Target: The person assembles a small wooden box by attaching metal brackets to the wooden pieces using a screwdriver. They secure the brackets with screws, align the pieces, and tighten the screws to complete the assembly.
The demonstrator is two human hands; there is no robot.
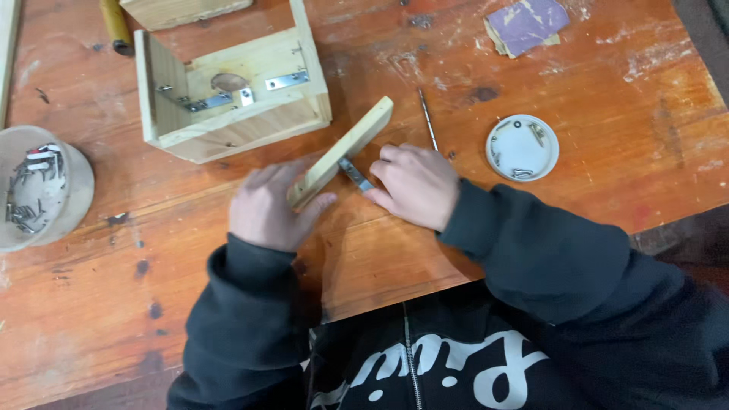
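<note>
My left hand [267, 206] grips the near end of a pale wooden slat [345, 149] that stands on edge and runs diagonally across the worn wooden table [190, 250]. My right hand [414, 184] rests just right of the slat, its fingers pressing a small metal bracket [355, 174] against the slat's lower side. An open wooden box [231, 95] with metal corner brackets screwed inside it and a round hole in its panel sits just beyond the slat.
A thin metal rod [427, 119] lies right of the slat's far end. A white round lid [522, 147] holds small screws. A clear tub [38, 186] of screws stands at the left. Purple sandpaper [525, 24] lies at the back right, a yellow handle [116, 24] at the back left.
</note>
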